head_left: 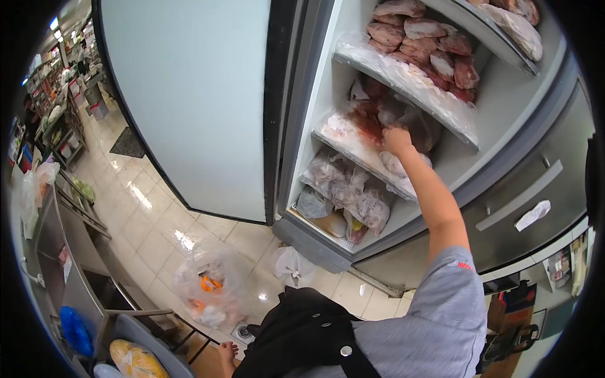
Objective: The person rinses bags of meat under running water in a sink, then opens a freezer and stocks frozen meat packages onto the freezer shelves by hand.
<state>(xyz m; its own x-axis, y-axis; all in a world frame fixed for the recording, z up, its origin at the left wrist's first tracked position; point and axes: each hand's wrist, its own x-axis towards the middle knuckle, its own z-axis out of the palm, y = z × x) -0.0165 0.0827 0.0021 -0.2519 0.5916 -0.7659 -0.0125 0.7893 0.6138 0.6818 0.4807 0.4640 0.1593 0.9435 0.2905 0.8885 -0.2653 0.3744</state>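
My right arm reaches into an open upright freezer. There my right hand [397,137] is closed, its fingers curled at the edge of a clear plastic bag [421,126] on the middle shelf [343,140]. What the bag holds is hard to make out. Beside the hand, reddish frozen residue [367,123] covers part of the shelf, and pale bagged pieces [394,165] lie just below it. Down by my side, my left hand [228,351] hangs with fingers apart and nothing in it.
Frozen meat pieces [419,44] fill the shelf above; bagged goods [343,183] crowd the one below. The freezer door [183,94] stands open at left. A large clear bag [211,286] and a white bag [293,264] sit on the tiled floor near my feet. A grey tub [142,334] is at lower left.
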